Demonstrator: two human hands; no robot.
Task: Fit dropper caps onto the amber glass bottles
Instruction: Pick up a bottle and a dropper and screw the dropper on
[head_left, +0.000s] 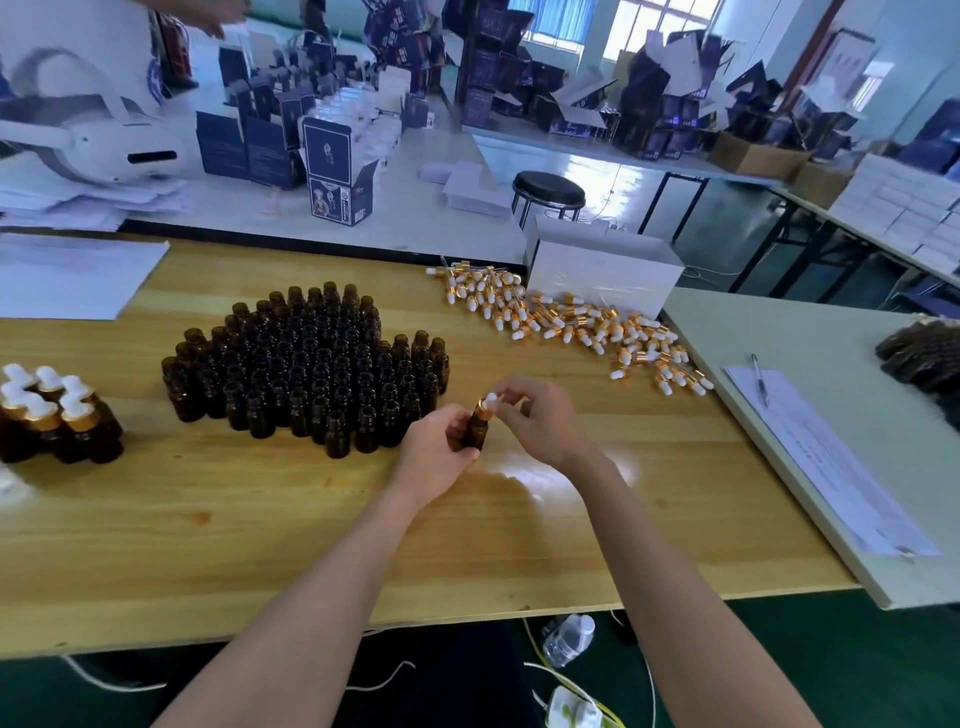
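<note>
Left hand (441, 447) is wrapping its fingers around the body of one amber glass bottle (475, 430), holding it upright over the wooden counter (260, 519). Right hand (535, 415) is pinching the dropper cap (491, 402), white bulb and gold collar, which is sitting on that bottle's neck. Whether the bottle's base is touching the counter cannot be told.

Just to the left of the hands, a dense cluster of open amber bottles (306, 369) is standing upright. Well apart at the far left edge, a small group of capped bottles (52, 415) is standing together. A loose pile of dropper caps (566, 322) is lying at the far right of the counter, running up against a white box (602, 270). On the neighbouring grey counter a pen (759, 379) is lying on a printed sheet (831, 467).
</note>
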